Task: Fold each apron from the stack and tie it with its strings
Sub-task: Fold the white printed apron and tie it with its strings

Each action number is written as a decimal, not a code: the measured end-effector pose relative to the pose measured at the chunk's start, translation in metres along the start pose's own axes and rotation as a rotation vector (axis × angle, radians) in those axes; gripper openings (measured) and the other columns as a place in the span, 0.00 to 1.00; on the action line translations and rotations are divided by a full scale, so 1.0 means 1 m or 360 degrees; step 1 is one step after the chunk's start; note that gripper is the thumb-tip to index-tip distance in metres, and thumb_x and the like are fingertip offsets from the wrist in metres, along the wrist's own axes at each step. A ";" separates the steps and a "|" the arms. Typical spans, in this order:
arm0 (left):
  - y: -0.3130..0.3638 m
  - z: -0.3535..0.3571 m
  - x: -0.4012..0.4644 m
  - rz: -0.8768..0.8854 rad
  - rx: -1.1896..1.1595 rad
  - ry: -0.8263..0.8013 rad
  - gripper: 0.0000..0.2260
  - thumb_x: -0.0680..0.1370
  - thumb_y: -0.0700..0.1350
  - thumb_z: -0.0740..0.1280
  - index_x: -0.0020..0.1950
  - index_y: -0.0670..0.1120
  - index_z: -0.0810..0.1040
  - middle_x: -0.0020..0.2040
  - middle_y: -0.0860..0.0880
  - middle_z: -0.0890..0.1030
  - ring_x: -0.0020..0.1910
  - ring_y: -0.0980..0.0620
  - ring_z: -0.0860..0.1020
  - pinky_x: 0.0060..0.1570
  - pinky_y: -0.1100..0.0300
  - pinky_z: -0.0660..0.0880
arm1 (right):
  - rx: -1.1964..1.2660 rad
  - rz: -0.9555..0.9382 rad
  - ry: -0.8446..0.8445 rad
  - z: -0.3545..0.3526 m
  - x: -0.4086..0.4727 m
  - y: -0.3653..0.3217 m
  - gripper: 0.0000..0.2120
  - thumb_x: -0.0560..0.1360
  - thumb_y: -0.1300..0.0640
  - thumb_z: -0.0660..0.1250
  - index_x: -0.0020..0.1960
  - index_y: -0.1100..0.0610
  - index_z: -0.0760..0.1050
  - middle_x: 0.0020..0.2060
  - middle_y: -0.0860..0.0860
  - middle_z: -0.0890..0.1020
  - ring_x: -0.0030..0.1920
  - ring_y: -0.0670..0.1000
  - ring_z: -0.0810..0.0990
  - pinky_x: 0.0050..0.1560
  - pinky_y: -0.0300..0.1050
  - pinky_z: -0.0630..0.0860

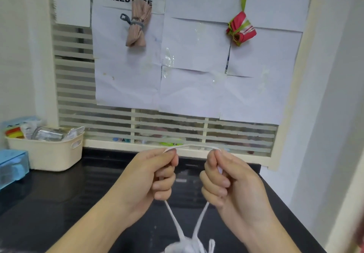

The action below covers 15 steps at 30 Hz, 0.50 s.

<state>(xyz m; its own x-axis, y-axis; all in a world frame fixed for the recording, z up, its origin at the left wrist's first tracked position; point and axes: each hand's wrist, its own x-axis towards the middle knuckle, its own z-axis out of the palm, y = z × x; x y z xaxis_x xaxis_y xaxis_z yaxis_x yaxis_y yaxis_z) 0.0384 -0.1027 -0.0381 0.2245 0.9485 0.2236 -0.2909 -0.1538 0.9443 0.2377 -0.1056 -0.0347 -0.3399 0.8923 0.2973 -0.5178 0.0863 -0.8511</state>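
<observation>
Left hand (155,176), right hand (226,180), both gripping white apron string (194,147) above counter (59,193)

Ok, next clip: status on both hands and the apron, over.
Left hand and right hand both grip the white string, stretched between them. Apron bundle hangs below on the string, partly out of frame. Nothing in the way.

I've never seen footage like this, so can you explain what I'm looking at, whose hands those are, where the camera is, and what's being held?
This is one picture from a camera worn on a person's head, looking forward and down. No machine is involved. The left hand and right hand each pinch a white string stretched between them. Its two ends run down to a white apron bundle at the bottom edge. Below is a dark counter with a cream basket and a blue box on the left. Two tied bundles, a beige one and a red one, hang on the papered window.
</observation>
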 end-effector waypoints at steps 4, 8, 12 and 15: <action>0.037 0.007 0.047 0.0134 -0.0034 -0.0192 0.11 0.78 0.47 0.72 0.42 0.42 0.76 0.33 0.49 0.59 0.26 0.53 0.58 0.23 0.63 0.59 | 0.0145 -0.0015 -0.0315 -0.005 0.050 -0.032 0.10 0.78 0.57 0.70 0.42 0.60 0.72 0.29 0.52 0.59 0.26 0.49 0.57 0.23 0.42 0.52; 0.074 0.012 0.121 0.0268 -0.0031 -0.0224 0.11 0.76 0.47 0.72 0.40 0.41 0.75 0.35 0.42 0.60 0.27 0.51 0.62 0.23 0.62 0.64 | 0.0521 0.0077 -0.0766 -0.015 0.125 -0.063 0.13 0.84 0.58 0.57 0.53 0.66 0.76 0.32 0.56 0.72 0.28 0.53 0.69 0.25 0.45 0.62; 0.128 0.011 0.194 0.0348 0.0233 -0.0181 0.12 0.72 0.50 0.73 0.44 0.42 0.80 0.36 0.41 0.74 0.37 0.43 0.75 0.40 0.55 0.74 | 0.0314 -0.0095 -0.0920 0.001 0.203 -0.104 0.17 0.83 0.69 0.54 0.64 0.71 0.77 0.46 0.64 0.82 0.41 0.59 0.84 0.32 0.45 0.78; 0.184 0.018 0.235 0.0280 0.0275 -0.0061 0.12 0.68 0.46 0.72 0.48 0.43 0.82 0.38 0.39 0.78 0.40 0.38 0.74 0.40 0.53 0.76 | -0.0300 -0.0369 -0.0557 0.027 0.243 -0.155 0.10 0.77 0.61 0.73 0.57 0.61 0.86 0.46 0.61 0.86 0.40 0.58 0.86 0.33 0.46 0.82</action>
<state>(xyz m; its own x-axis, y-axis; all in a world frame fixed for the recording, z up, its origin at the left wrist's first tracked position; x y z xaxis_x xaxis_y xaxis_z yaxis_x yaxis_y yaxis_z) 0.0546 0.0865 0.1922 0.2203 0.8923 0.3941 -0.1659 -0.3639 0.9166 0.2139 0.0860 0.1816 -0.4934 0.6394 0.5897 -0.4704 0.3741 -0.7992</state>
